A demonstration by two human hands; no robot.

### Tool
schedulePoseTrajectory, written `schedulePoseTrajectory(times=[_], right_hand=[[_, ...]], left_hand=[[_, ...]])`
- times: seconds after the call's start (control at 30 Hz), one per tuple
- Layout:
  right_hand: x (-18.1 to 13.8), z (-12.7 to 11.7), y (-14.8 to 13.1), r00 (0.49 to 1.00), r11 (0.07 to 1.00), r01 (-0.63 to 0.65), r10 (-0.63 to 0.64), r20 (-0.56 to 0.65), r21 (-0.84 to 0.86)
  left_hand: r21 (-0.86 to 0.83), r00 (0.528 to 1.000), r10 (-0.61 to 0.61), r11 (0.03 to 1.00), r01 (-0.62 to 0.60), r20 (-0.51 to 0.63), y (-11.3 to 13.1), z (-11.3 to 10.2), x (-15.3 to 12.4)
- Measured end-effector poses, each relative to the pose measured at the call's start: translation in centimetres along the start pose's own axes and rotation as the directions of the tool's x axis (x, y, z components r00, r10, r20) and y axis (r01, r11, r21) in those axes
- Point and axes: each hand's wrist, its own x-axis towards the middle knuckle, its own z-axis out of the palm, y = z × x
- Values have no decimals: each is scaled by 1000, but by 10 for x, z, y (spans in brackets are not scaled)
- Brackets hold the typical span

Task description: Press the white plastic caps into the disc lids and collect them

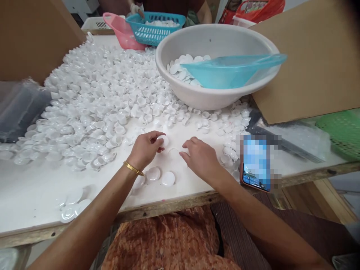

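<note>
My left hand (146, 149) pinches a small round white plastic disc (163, 141) between thumb and fingers. To its right, my right hand (200, 157) is curled, with thumb and fingertips near each other around something small and white, mostly hidden. Between the hands a faint white round piece (173, 153) lies on the white tabletop (112, 191). Closer to the table's front edge are several loose discs, among them a flat white disc (168, 178) and another disc (153, 173) beside my left wrist.
A wide heap of small white cup-like pieces (112, 86) covers the far left. Behind my hands stands a large white basin (182, 90) with discs and a blue scoop (225, 71). A phone (255, 163) lies right. Beyond are a blue basket (157, 33), a pink scoop (123, 32) and another person.
</note>
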Motion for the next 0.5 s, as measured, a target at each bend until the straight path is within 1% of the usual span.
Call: schedulePoseTrajectory(times=[0.07,0.13,0.23,0.3,0.37,0.4,0.43,0.47,0.5], right_hand=[[18,5,-8,996,994,44,-35,86,-102],[33,12,-14,988,989,76,-57,146,-129],[46,14,-14,984,990,72,-51,169,-123],[45,3,-7,985,990,29,-6,171,-135],[32,-21,7,992,990,-60,73,106,-124],[21,-35,17,993,990,-115,116,2,-77],[6,-50,29,981,983,-180,178,-79,-22],[-11,-65,44,964,972,-235,233,-130,5],[-32,-79,63,942,955,-297,291,-166,-13]], left_hand=[[-20,1000,-10,1000,10,-4,-1,-1,-2],[-31,1000,-29,999,29,1,-1,-3,-5],[-37,999,-42,998,44,30,0,-4,-13],[-36,996,-37,999,40,83,2,-3,-17],[-30,987,-27,999,33,160,5,2,-21],[-29,980,-17,999,23,200,7,6,-22],[-26,971,-5,1000,12,239,8,11,-23],[-20,961,7,1000,-2,275,10,17,-23],[-11,952,18,1000,-16,306,12,23,-23]])
